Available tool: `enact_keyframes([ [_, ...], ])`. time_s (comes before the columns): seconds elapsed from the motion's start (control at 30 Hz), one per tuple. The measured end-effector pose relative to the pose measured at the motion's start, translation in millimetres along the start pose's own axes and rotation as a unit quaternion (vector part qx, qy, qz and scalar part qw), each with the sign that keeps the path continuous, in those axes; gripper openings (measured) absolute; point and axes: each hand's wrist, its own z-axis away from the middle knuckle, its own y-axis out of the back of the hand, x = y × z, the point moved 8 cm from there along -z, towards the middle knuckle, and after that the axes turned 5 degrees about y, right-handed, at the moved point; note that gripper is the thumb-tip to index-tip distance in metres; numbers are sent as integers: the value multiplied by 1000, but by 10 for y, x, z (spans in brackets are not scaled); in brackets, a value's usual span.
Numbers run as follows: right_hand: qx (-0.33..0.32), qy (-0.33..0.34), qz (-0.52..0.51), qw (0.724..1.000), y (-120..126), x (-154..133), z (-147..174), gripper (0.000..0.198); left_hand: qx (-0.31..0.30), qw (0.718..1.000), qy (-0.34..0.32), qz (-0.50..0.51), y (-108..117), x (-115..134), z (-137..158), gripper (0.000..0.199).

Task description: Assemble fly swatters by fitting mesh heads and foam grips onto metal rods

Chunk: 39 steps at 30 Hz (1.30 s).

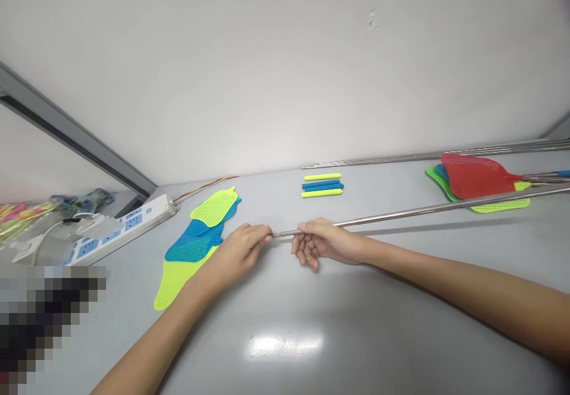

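Note:
A thin telescopic metal rod [401, 212] runs from the middle of the table to the right edge of the head view. At its narrow left end, my left hand [240, 247] pinches the tip between thumb and fingers. My right hand [327, 242] grips the rod a little further right, thumb on top and the other fingers loosely curled below. Left of my left hand lie perforated fly swatter heads: a yellow-green one [214, 208], blue ones [193, 242] and another yellow-green one [176, 279]. Several yellow and blue handle sleeves [323, 186] lie beyond my hands.
A bundle of metal rods [401, 158] lies along the wall. On the right, a red swatter head [476, 175] rests on green and blue ones, with rods attached. A power strip [160, 208] with plugs and a red-yellow wire [202, 187] are at the left.

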Motion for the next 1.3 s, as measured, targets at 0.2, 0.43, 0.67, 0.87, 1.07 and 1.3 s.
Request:
enact_keyframes([
  [0.2, -9, 12, 28, 999, -68, -66, 48, 38, 36, 998, -9, -40, 68, 74, 49, 26],
  [0.43, -11, 7, 43, 999, -95, -73, 63, 37, 38, 999, -2, -32, 84, 106, 81, 26],
  [0.67, -9, -3, 75, 997, -108, -66, 79, 38, 23, 1000, -1, -19, 29, 164, 87, 24],
  [0.87, -16, 1, 62, 998, -106, -51, 65, 39, 16, 1000, 1, -13, 10, 166, 87, 24],
  [1.07, -22, -3, 61, 998, -110, -40, 71, 39, 17, 999, -6, -27, -1, 177, 92, 21],
  [1.3, -24, -7, 77, 997, -110, -42, 77, 41, 16, 1000, -7, -14, -7, 186, 98, 22],
])
